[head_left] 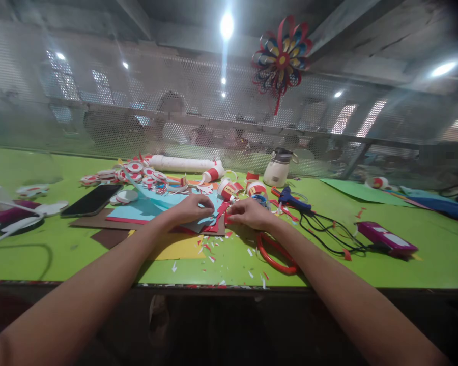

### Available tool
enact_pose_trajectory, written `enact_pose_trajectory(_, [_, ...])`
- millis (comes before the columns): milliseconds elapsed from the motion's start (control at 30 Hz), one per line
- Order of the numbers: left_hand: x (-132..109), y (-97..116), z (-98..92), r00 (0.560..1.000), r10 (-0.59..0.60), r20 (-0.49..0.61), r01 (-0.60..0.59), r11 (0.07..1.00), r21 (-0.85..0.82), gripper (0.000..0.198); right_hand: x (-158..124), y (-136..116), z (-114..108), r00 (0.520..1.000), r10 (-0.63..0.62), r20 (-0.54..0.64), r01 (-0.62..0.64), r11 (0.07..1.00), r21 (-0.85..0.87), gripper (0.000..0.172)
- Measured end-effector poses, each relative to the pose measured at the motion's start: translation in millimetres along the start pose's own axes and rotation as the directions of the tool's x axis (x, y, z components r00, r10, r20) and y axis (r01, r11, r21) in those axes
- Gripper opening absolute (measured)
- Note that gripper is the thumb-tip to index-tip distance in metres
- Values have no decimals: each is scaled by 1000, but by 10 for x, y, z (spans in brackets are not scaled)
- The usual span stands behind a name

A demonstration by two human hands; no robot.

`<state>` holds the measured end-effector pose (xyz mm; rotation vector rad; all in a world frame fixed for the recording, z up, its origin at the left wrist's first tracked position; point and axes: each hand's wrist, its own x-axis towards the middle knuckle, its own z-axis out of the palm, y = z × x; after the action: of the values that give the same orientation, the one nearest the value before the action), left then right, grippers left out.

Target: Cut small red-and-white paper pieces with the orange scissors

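Note:
My left hand (pixel 194 208) is over a stack of coloured paper, its thumb and index finger curled together at the tips. Anything in that pinch is too small to make out. Close by on the right, my right hand (pixel 250 213) has its fingers pressed together at a small red paper piece (pixel 228 216). Beneath my left hand are light blue sheets (pixel 130 213) on brown ones (pixel 87 220). A yellow sheet (pixel 183 248) sticks out toward me. Red-handled scissors (pixel 277 262) lie under my right forearm, blades hidden.
Red and white paper discs (pixel 135 168) are heaped behind the sheets, near a phone (pixel 93 199). A bottle (pixel 278 168), a blue glue gun (pixel 293 199) with black cable and a purple box (pixel 387 238) stand rightward. Paper scraps (pixel 213 259) litter the green table (pixel 328 269).

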<state>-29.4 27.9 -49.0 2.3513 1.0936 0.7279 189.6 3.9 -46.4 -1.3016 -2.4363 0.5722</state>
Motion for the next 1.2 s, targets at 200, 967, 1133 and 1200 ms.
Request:
enact_pose_trajectory(200, [-29,143,5,996,-61,61,77,948,-309,26,-38,-75,-62,991,0,-136,34,968,250,16])
enact_pose_trajectory(967, [-101,239,33,968,-19,249,218,550,-806,9,-48,-219,-33,980,-78,-182,182,718,672,22])
enact_pose_trajectory(1133, [-85,194,31,976,-22,219,199,504,-840,10,-17,-136,-23,980,-43,-193,175,645,744,22])
enact_pose_trajectory(1200, [-83,181,30,977,-24,212,196,493,-847,10,-17,-112,-23,982,-30,-184,162,622,766,21])
